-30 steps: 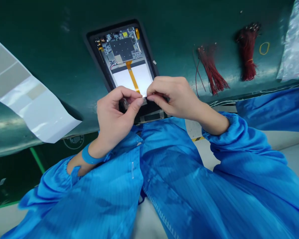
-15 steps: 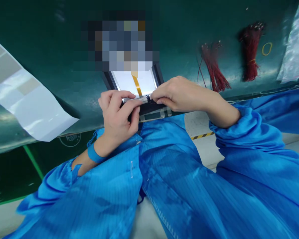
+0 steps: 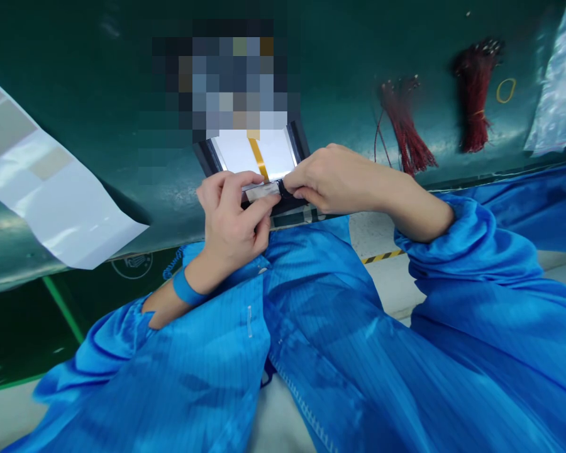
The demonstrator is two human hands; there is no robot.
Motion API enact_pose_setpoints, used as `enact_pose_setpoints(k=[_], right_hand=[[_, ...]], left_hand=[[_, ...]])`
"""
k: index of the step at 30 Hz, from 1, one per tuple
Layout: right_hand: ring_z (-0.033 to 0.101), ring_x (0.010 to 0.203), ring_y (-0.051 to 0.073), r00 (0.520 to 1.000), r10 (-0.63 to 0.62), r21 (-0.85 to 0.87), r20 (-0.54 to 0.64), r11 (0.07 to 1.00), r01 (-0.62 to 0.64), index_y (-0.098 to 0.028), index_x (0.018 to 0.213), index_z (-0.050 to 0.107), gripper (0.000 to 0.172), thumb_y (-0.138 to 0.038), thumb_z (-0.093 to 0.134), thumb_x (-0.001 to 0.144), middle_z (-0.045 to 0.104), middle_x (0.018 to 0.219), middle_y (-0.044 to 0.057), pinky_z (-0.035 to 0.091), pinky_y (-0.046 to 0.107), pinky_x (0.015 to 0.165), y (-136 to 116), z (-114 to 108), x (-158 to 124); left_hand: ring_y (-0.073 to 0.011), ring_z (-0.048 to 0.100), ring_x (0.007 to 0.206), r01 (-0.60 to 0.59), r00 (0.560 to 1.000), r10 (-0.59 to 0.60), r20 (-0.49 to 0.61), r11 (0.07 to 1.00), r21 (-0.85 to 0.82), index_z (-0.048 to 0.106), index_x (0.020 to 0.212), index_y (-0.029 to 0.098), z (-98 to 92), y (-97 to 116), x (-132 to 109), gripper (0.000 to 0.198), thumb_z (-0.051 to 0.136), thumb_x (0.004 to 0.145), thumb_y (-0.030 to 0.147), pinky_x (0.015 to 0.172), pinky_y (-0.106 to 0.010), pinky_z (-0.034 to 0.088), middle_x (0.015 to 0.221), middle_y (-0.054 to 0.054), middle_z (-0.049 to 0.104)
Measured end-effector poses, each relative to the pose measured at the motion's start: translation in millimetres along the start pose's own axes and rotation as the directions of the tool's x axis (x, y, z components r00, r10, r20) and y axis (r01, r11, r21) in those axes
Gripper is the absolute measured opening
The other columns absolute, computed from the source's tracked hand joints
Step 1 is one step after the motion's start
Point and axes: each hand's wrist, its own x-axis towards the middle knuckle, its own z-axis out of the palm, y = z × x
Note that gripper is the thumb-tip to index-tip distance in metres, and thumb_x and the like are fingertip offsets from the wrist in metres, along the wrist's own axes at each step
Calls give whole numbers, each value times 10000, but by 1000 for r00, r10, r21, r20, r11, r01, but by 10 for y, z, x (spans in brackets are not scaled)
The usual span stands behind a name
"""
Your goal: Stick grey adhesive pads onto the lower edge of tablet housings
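Observation:
A dark-framed panel [image 3: 299,137] with a bright white face lies at the table's front edge, its far part blurred out by pixelation. An amber strip [image 3: 258,157] runs down the white face. Along the near edge sits a short silvery piece [image 3: 263,190], and my left hand [image 3: 236,217] grips it between the fingers above and below. At its right end is a small black part [image 3: 282,187]. My right hand [image 3: 330,179] is closed in a pinch right beside that part; the fingers hide what they hold.
Two bundles of dark red wires [image 3: 408,126] [image 3: 476,100] lie to the right, near a yellow rubber band [image 3: 505,90]. Clear plastic bubble wrap [image 3: 559,94] is at the far right. A curled white sheet [image 3: 66,201] overhangs the green table's [image 3: 136,113] front edge at left.
My left hand has shifted a little to the right along the near edge, uncovering more of the silvery piece. The right hand stays almost in place, still pinched at the black part.

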Motion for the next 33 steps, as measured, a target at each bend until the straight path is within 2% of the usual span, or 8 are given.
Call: enact_pose_setpoints(k=[5, 8, 10, 15, 19, 23, 28, 33], right_hand=[[616, 836, 215, 1000, 16, 11, -11, 1000, -16, -198, 1103, 788, 304, -193, 492, 1037, 767, 930, 63, 330, 332, 784, -22, -9, 9], [622, 839, 228, 998, 40, 43, -41, 998, -38, -183, 1109, 780, 291, -209, 498, 1037, 771, 938, 82, 325, 338, 785, -16, 10, -2], [620, 835, 228, 996, 58, 86, -65, 995, -52, -176, 1129, 772, 271, -205, 526, 1021, 772, 936, 85, 320, 338, 791, -4, 42, -16], [593, 804, 197, 982, 117, 225, -148, 971, -82, -182, 1064, 778, 222, -192, 570, 988, 749, 873, 47, 301, 325, 799, 33, 169, -51], [567, 773, 185, 966, 176, 299, -191, 948, -114, -176, 1017, 784, 195, -200, 598, 963, 723, 832, 39, 288, 324, 783, 23, 227, -54], [538, 738, 176, 963, 193, 299, -189, 945, -130, -169, 972, 787, 198, -193, 595, 936, 703, 793, 41, 277, 325, 770, -16, 216, -41], [528, 737, 167, 984, 108, 302, -144, 951, -61, -181, 977, 785, 229, -182, 561, 933, 705, 788, 32, 269, 314, 769, -44, 177, -51], [569, 792, 188, 985, 136, 276, -109, 956, -102, -180, 1007, 793, 250, -182, 552, 941, 731, 833, 46, 297, 324, 809, -49, 144, -50]], left_hand=[[-379, 526, 1279, 53, 995, -50, 86, 998, -23, 806, 1272, 299, 59, -15, -34, 407, 625, 950, 129, 1014, -598, 446, 1464, -126, 628], [-402, 508, 1327, 70, 988, -68, 141, 998, -8, 804, 1297, 304, 76, -8, -45, 417, 625, 951, 154, 1090, -659, 390, 1501, -124, 608], [-402, 509, 1332, 62, 989, -59, 136, 998, -14, 800, 1294, 296, 77, -1, -38, 409, 620, 955, 154, 1103, -665, 378, 1492, -123, 613], [-382, 534, 1272, 51, 999, -50, 18, 992, -116, 785, 1262, 247, 36, 0, 13, 380, 644, 942, 98, 1040, -582, 437, 1398, -148, 655], [-381, 533, 1263, 67, 998, -64, 28, 989, -131, 784, 1255, 253, 7, -26, 26, 370, 665, 937, 106, 1046, -576, 435, 1375, -153, 652], [-389, 515, 1276, 104, 993, -96, 63, 986, -133, 804, 1232, 289, 12, -41, 8, 343, 675, 944, 154, 1073, -602, 416, 1395, -143, 633], [-381, 513, 1284, 136, 988, -126, 86, 984, -117, 800, 1240, 300, 5, -48, 1, 336, 652, 964, 180, 1087, -611, 426, 1399, -142, 623], [-383, 523, 1269, 153, 982, -147, 122, 987, -42, 809, 1213, 293, 12, -65, 9, 322, 647, 953, 193, 1068, -634, 445, 1396, -141, 631]])
